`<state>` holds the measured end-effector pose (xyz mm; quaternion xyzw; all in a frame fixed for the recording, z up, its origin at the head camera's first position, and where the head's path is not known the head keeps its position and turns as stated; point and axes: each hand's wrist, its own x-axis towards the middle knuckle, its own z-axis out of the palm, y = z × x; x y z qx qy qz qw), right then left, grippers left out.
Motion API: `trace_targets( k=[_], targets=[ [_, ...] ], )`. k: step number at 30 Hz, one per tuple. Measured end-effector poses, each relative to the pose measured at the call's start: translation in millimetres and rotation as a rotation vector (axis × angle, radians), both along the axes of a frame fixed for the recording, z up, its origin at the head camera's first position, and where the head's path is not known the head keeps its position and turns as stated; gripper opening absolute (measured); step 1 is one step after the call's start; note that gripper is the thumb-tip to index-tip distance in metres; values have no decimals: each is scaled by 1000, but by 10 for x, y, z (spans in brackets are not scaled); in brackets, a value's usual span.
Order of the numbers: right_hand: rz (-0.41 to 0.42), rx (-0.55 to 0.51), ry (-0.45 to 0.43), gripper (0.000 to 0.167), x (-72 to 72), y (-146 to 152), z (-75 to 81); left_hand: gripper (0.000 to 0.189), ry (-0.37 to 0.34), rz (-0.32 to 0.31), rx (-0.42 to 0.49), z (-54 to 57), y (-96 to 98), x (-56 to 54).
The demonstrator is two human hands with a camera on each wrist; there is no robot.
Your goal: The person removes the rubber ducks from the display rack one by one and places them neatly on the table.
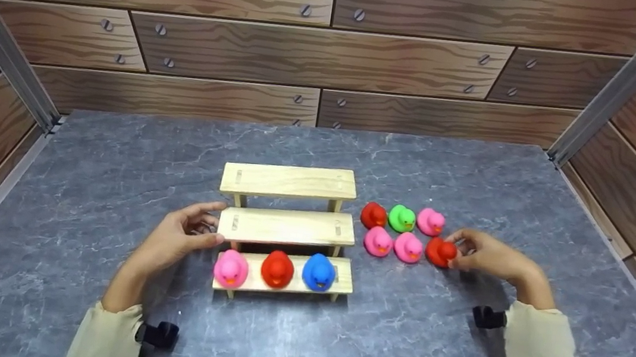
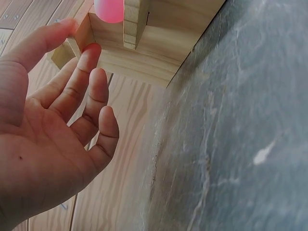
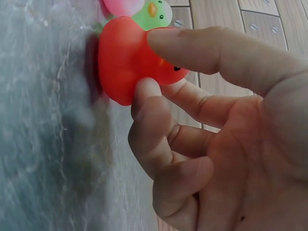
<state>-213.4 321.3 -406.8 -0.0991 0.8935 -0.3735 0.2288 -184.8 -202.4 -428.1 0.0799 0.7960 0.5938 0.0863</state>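
A small wooden three-step stand (image 1: 282,226) has a pink duck (image 1: 231,269), a red duck (image 1: 277,269) and a blue duck (image 1: 319,272) on its lowest step. My left hand (image 1: 175,235) holds the left end of the middle step between thumb and forefinger; the other fingers (image 2: 108,132) are bent and off the wood. At the right, my right hand (image 1: 486,256) pinches another red rubber duck (image 3: 120,62) between thumb and fingers. This duck is at the near right corner of a two-row group, close to the tabletop.
Beside the stand, the group's back row has a red duck (image 1: 373,215), a green duck (image 1: 402,218) and a pink duck (image 1: 430,222). Two pink ducks (image 1: 378,241) are in the front row. Wood-patterned walls (image 1: 319,59) bound the grey marbled table (image 1: 395,343).
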Motion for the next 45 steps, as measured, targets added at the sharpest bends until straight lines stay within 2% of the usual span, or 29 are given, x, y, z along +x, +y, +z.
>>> trace_targets(
  k=[11, 16, 21, 32, 45],
  targets=[
    [-18, -55, -23, 46, -5, -26, -57, 60, 6, -3, 4, -17, 12, 0],
    [-33, -44, -22, 46, -6, -10, -67, 61, 2, -5, 3, -19, 14, -2],
    [-44, -38, -26, 50, 14, -19, -13, 61, 5, -5, -5, -6, 1, -6],
    [-50, -9, 60, 53, 71, -15, 191, 61, 4, -11, -4, 17, 0, -19],
    [20, -38, 111, 49, 112, -201, 248, 60, 0, -1, -13, 17, 6, 10]
  ],
)
